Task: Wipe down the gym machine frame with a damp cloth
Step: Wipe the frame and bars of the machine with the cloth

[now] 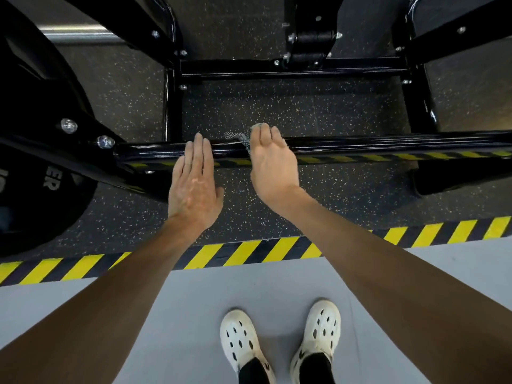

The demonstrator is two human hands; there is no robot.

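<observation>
**Q:** Where is the cloth just now?

**Me:** Under my right hand (270,162), on top of the glossy black frame bar (388,146) that runs across in front of me; a grey patterned end of the cloth (238,139) sticks out to the left of my fingers, and a paler bit shows past my fingertips.

**Q:** How do you hold it?

**Me:** My fingers are together and bent over the cloth and the bar's far edge, holding it down against the metal; my thumb is hidden, so I cannot tell where it sits.

**Q:** And the other hand?

**Me:** My left hand (194,181) holds nothing; its fingers are straight and close together, their tips lying on the same bar, just left of the cloth and apart from it.

**Q:** Any writing to read?

**Me:** Only on the black weight plate (41,195) at the far left; the white letters "ER" show, and the frame hides the rest of the word.

**Q:** What else is around you?

**Me:** Two shiny bolts (68,125) sit near the bar's left end; speckled rubber floor (277,106) lies beneath the frame; yellow-and-black hazard tape (249,253) runs along its near edge and is mirrored in the bar's side; my white clogs (241,339) stand on the grey floor on the near side of the tape.
</observation>
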